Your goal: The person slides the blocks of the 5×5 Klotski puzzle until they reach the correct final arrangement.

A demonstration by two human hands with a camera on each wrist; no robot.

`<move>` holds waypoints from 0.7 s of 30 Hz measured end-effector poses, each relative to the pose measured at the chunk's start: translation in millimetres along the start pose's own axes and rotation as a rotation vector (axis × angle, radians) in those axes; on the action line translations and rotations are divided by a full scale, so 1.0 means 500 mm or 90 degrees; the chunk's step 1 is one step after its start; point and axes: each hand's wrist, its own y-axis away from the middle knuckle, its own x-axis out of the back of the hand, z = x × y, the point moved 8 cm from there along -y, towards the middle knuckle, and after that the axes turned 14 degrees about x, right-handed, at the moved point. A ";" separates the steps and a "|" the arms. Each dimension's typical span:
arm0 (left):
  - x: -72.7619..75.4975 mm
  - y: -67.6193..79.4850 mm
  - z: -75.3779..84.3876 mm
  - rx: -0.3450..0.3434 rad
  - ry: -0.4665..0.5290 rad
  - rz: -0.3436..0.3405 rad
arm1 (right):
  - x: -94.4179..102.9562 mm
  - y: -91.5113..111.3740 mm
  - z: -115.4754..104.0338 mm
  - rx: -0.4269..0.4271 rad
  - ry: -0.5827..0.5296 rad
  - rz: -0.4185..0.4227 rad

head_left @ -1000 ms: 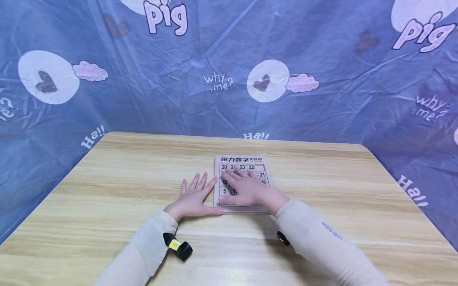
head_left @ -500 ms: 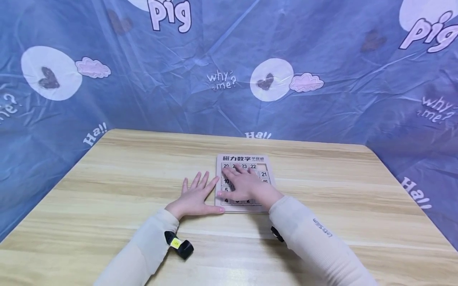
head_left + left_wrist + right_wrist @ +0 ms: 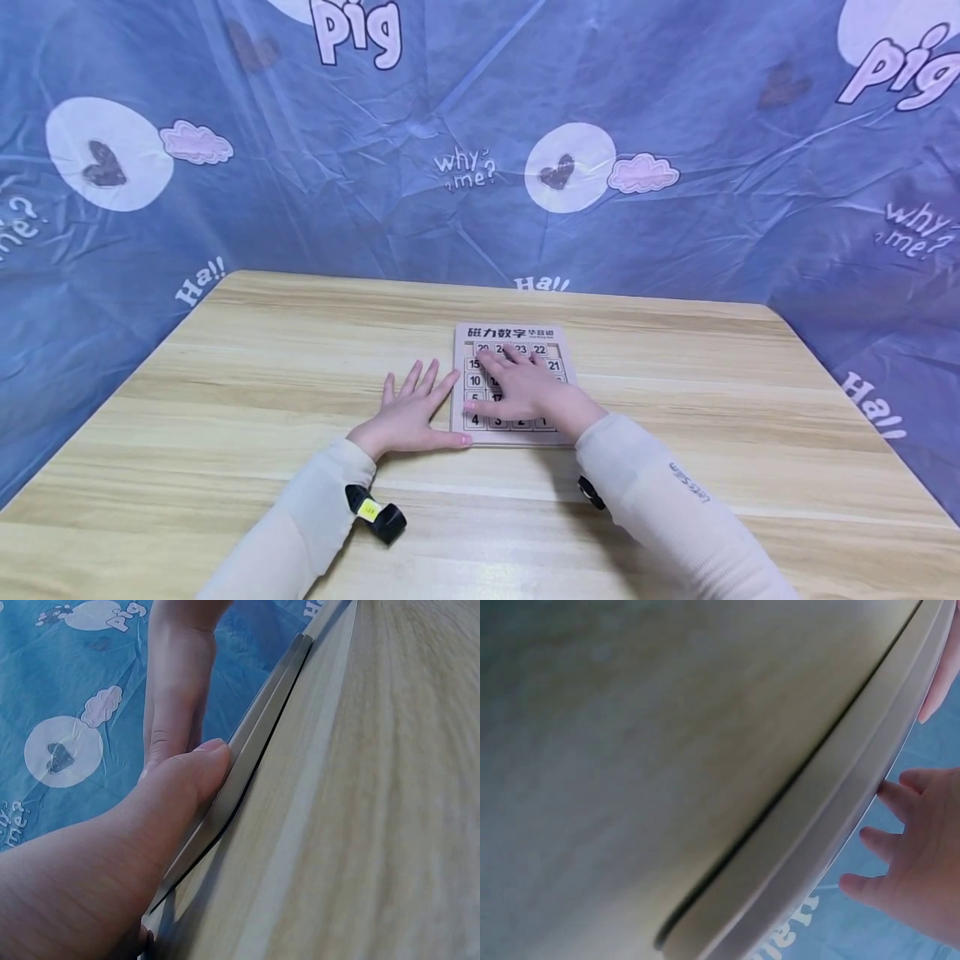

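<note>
A pale number sliding puzzle (image 3: 517, 438) with dark lettering along its top lies flat on the wooden table. My left hand (image 3: 408, 421) is spread at its left side, the thumb at the lower left corner and the index fingertip by the left edge. In the left wrist view that thumb (image 3: 214, 756) presses on the rim. Over the tiles lies my right hand (image 3: 525, 393), fingers extended, the fingertips touching upper tiles and covering several. The top-row tiles, ending with the 22 tile (image 3: 540, 350), have a narrow gap at each end.
The wooden table (image 3: 300, 333) extends on all sides of the puzzle. Behind it hangs a blue printed curtain (image 3: 337, 183), which also runs along both sides. A black wrist camera (image 3: 387, 523) hangs below the left forearm.
My right hand has moved slightly right, and the top-row tiles have slid right with it, opening a gap at the left end and narrowing the right one. The left hand stays in place.
</note>
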 end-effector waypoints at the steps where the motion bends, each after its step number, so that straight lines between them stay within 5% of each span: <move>1: 0.000 0.000 0.000 0.000 0.000 0.000 | 0.000 0.001 0.000 0.002 0.000 0.002; 21: 0.001 0.000 -0.001 0.003 0.003 -0.001 | -0.002 0.019 0.018 -0.009 -0.019 0.011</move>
